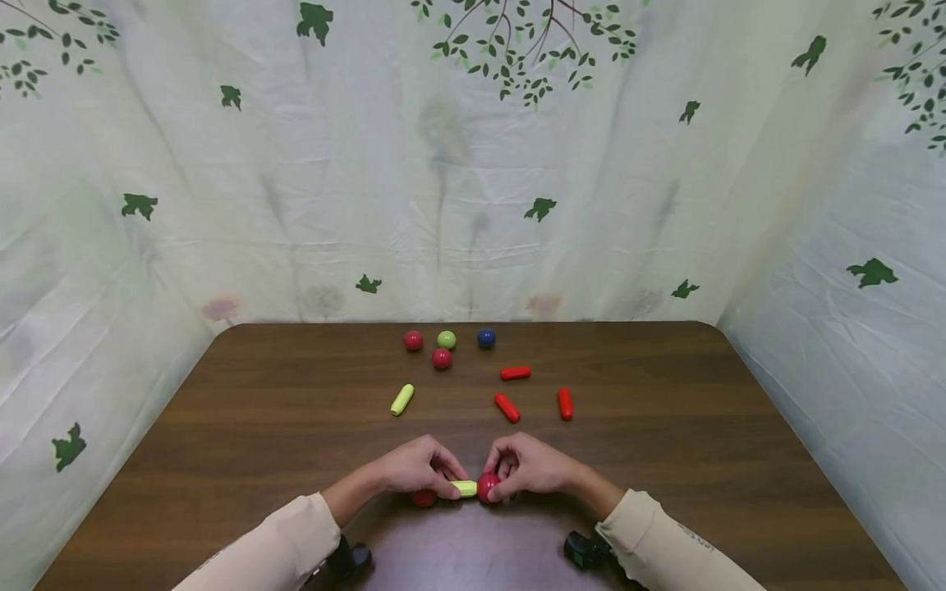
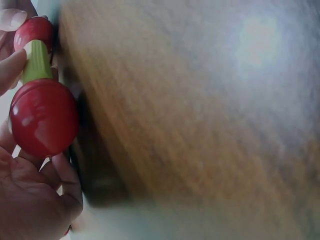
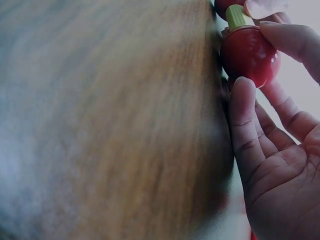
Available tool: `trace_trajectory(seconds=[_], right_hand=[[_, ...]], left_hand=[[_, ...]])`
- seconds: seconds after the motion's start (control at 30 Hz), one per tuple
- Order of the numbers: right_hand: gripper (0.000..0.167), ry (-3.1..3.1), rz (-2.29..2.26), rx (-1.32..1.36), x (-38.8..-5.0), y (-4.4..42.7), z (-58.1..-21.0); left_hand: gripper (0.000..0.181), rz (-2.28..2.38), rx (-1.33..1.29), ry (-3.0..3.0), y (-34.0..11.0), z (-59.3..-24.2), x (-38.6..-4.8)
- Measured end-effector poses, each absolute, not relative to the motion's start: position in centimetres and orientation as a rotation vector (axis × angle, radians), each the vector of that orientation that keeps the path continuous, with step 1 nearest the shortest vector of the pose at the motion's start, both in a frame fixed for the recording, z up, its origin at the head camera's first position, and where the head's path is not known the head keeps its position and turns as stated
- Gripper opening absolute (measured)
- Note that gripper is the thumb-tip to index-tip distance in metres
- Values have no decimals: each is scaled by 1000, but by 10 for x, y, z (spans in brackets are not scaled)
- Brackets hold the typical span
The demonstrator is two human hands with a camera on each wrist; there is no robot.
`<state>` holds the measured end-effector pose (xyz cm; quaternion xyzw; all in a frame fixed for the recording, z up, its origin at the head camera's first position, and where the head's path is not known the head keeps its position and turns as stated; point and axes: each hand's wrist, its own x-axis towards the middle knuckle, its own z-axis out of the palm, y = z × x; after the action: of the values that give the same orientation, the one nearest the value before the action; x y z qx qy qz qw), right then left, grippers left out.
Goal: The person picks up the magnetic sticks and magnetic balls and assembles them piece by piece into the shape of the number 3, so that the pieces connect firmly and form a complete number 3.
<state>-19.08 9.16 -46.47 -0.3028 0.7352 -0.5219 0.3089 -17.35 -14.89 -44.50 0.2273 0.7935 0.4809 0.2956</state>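
Note:
Near the front middle of the table, a yellow-green ribbed stick (image 1: pixel 464 489) lies between two red balls and joins them end to end. My left hand (image 1: pixel 423 469) pinches the stick between thumb and fingers, with one red ball (image 2: pixel 45 117) below its palm side. The other red ball (image 1: pixel 488 487) is held by my right hand (image 1: pixel 534 466), thumb on the near side and fingers behind. In the right wrist view this red ball (image 3: pixel 250 55) sits against the stick's end. How deep the stick goes into either ball is hidden.
Toward the back of the brown table (image 1: pixel 296 369) lie two red balls (image 1: pixel 413 341), a green ball (image 1: pixel 447 340) and a blue ball (image 1: pixel 486 338). Closer in are a yellow-green stick (image 1: pixel 402 400) and three red sticks (image 1: pixel 515 373). A leaf-patterned curtain (image 1: pixel 473 164) hangs behind.

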Motion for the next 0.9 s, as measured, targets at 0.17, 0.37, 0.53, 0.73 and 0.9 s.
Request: trace_trajectory(seconds=[0.17, 0.37, 0.53, 0.73, 0.9], right_hand=[[21, 1944, -1371, -803, -192, 93, -465], [21, 1951, -1389, -796, -189, 92, -462], [22, 1957, -1395, -797, -188, 91, -466], [21, 1958, -1379, -793, -192, 93, -469], [22, 1943, -1383, -796, -192, 93, -468]], left_hand=[[15, 1240, 583, 2131, -148, -441, -175], [14, 1169, 570, 2143, -146, -439, -180], [14, 1153, 563, 2137, -149, -437, -179], [14, 1141, 555, 2159, -152, -435, -178], [14, 1139, 571, 2163, -151, -437, -178]])
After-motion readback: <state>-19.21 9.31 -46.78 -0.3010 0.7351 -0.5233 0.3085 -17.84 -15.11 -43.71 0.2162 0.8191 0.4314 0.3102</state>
